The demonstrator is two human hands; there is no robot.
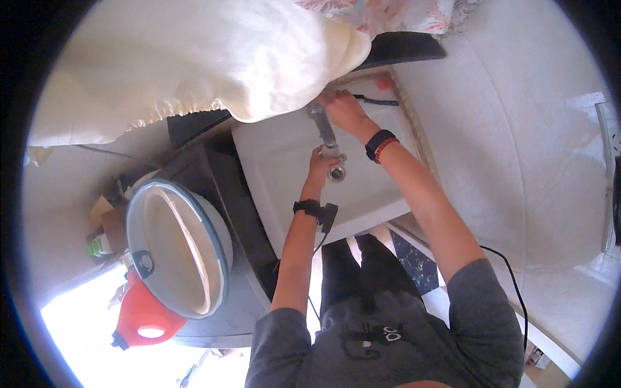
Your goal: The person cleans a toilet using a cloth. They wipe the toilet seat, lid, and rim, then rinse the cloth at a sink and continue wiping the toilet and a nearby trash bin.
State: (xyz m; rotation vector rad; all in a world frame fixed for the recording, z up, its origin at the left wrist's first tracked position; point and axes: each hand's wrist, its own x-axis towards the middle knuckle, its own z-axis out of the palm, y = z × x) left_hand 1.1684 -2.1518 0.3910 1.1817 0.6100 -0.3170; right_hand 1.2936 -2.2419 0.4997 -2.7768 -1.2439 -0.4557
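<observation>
A metal faucet (pixel 323 126) reaches out over a white sink (pixel 278 155). At the faucet's back end, my right hand (pixel 343 108) has its fingers closed on the handle, which they mostly hide. My left hand (pixel 320 165) is just below the spout tip, fingers curled at a small whitish thing that I cannot make out. The round metal drain (pixel 336 172) lies beside the left fingertips. Both wrists wear black bands, and the right one has a red bracelet too.
Left of the sink, a large white basin (pixel 168 252) with a blue-grey rim stands on a dark counter (pixel 236 213). A red container (pixel 145 313) is beside it. A cream cloth (pixel 213 58) hangs across the top, over a dark shelf edge. A tiled wall (pixel 504 129) bounds the right.
</observation>
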